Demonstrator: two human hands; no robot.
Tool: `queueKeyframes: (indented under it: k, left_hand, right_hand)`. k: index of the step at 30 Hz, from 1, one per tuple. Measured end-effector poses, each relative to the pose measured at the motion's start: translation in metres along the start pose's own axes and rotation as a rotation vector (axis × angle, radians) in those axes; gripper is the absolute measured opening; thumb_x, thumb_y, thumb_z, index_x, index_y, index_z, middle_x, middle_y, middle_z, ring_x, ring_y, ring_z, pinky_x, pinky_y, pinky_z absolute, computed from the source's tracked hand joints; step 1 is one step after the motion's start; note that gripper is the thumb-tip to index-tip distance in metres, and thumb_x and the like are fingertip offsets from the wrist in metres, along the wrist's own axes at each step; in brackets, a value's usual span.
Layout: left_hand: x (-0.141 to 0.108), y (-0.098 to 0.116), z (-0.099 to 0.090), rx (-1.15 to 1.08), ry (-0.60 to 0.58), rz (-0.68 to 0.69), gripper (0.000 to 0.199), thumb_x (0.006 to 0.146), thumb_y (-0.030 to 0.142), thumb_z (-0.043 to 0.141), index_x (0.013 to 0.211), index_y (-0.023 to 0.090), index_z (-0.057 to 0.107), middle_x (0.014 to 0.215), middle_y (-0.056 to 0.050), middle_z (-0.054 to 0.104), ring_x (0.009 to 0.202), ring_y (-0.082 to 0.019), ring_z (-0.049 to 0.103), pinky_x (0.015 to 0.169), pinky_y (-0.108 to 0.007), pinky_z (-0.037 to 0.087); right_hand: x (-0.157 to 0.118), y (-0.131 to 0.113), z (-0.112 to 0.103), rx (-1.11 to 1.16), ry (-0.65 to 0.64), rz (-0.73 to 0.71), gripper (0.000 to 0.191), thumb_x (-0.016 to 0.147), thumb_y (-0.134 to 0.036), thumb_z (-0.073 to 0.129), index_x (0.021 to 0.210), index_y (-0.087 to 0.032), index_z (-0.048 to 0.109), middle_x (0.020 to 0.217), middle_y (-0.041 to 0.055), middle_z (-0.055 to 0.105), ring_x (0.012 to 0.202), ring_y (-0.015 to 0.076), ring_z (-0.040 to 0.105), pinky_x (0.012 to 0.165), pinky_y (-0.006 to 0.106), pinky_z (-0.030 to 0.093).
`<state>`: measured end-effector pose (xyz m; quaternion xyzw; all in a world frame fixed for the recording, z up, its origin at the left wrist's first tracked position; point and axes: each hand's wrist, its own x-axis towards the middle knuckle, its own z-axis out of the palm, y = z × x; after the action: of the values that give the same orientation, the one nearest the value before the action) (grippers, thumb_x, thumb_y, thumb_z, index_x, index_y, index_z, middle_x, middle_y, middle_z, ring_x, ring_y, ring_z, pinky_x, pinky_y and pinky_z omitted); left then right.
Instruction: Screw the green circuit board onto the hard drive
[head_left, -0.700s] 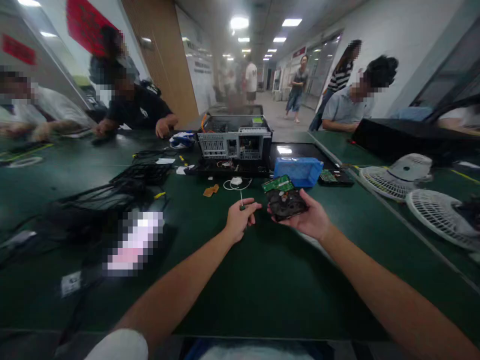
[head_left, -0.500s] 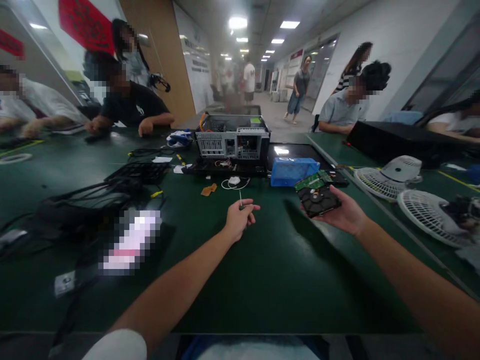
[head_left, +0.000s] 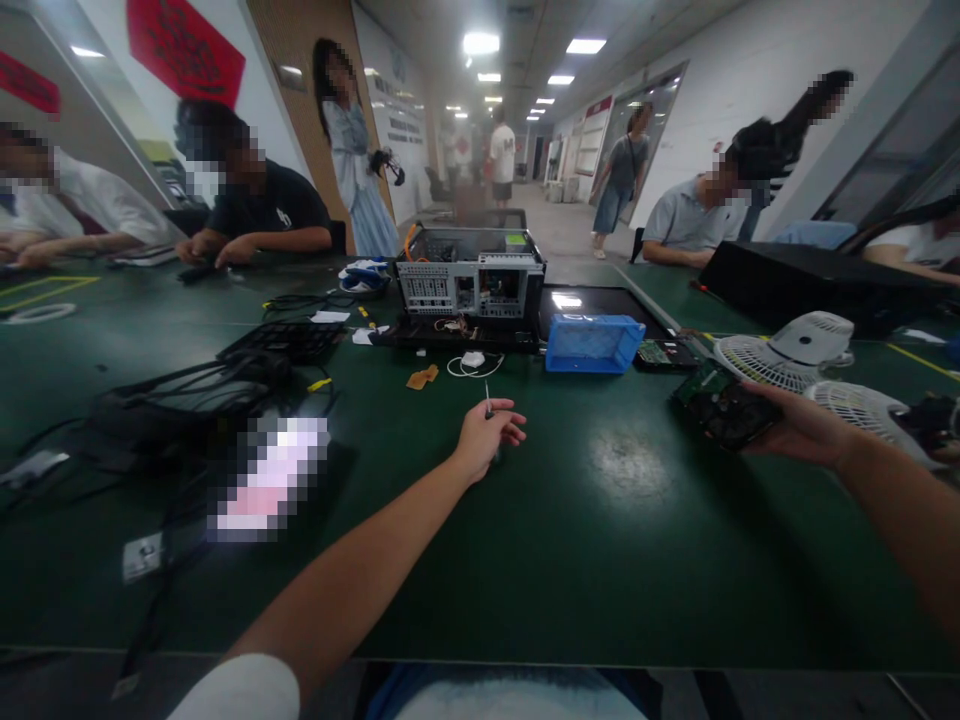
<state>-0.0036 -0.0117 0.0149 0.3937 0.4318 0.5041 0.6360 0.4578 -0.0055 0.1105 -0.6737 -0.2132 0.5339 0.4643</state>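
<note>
My left hand [head_left: 486,438] is closed around a small screwdriver [head_left: 487,393], its thin metal shaft pointing up and away from me. Most of the handle is hidden in the palm. Off to the right, above the green table, my right hand [head_left: 799,428] grips a black hard drive [head_left: 727,415] by its near edge. A green circuit board [head_left: 703,385] shows at the drive's far left side; I cannot tell whether it is attached. The blue plastic tray [head_left: 592,345] stands beyond and between the two hands. A second circuit board [head_left: 656,352] lies right of the tray.
An opened computer case [head_left: 469,285] stands at the far middle, beside a flat dark screen [head_left: 600,300]. White fan parts [head_left: 806,345] lie right. Black cables [head_left: 187,390] and a lit, blurred-out phone-like thing [head_left: 274,480] lie left. Several people sit or stand around the table.
My right hand has carried the hard drive to the right, away from the blue tray. My left hand with the screwdriver has stayed nearly in place.
</note>
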Motion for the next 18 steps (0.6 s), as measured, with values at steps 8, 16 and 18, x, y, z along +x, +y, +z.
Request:
queueKeyframes:
  k: [8, 16, 18]
  left_hand:
    - [0.002, -0.002, 0.001, 0.000, -0.012, -0.004, 0.019, 0.095, 0.013, 0.057, 0.115, 0.012, 0.058, 0.098, -0.014, 0.073, 0.071, -0.017, 0.072, 0.061, -0.028, 0.057]
    - [0.002, -0.006, 0.002, 0.010, 0.012, 0.048, 0.014, 0.096, 0.012, 0.057, 0.109, 0.013, 0.060, 0.098, -0.012, 0.073, 0.068, -0.016, 0.071, 0.061, -0.028, 0.058]
    - [0.000, -0.004, 0.003, 0.027, 0.005, 0.041, 0.013, 0.097, 0.012, 0.056, 0.110, 0.013, 0.060, 0.100, -0.013, 0.072, 0.072, -0.017, 0.072, 0.065, -0.030, 0.060]
  right_hand:
    - [0.032, -0.009, -0.019, -0.213, 0.060, -0.045, 0.033, 0.092, -0.041, 0.064, 0.116, -0.019, 0.068, 0.112, 0.0203, 0.073, 0.078, 0.0246, 0.072, 0.076, 0.048, 0.049]
    - [0.032, -0.005, -0.017, -0.221, 0.029, -0.054, 0.031, 0.092, -0.041, 0.063, 0.116, -0.021, 0.068, 0.115, 0.0179, 0.073, 0.081, 0.0237, 0.071, 0.075, 0.044, 0.051]
    - [0.030, -0.005, -0.016, -0.198, 0.044, -0.050, 0.029, 0.091, -0.040, 0.063, 0.114, -0.022, 0.068, 0.115, 0.0169, 0.073, 0.082, 0.0238, 0.071, 0.075, 0.044, 0.052]
